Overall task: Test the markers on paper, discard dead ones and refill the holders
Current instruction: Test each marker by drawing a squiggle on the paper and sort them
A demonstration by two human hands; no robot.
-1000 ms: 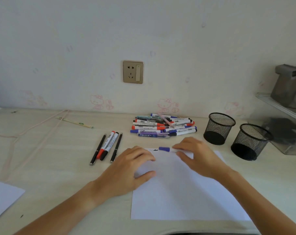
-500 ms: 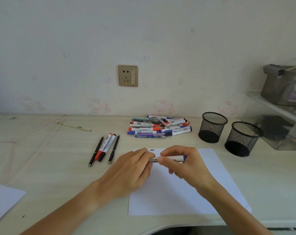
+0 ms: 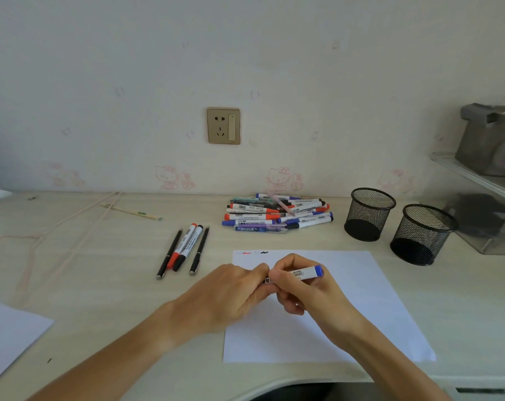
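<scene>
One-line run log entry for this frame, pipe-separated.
step: testing marker | both hands grip blue marker over paper | paper: red and black scribbles | holders empty | pile untested

- You have a single view here, from the camera worn on your head, so no second view shares any part of the scene.
- It looks forward and down across the desk (image 3: pixel 106 273) toward the wall (image 3: pixel 245 53), which faces you square-on.
- Your forearms enter from the bottom edge, and the left hand (image 3: pixel 231 293) and right hand (image 3: pixel 306 287) sit close below centre.
- The wide lens bends the desk's near edge and takes in the clear shelf (image 3: pixel 476 175) at far right.
</scene>
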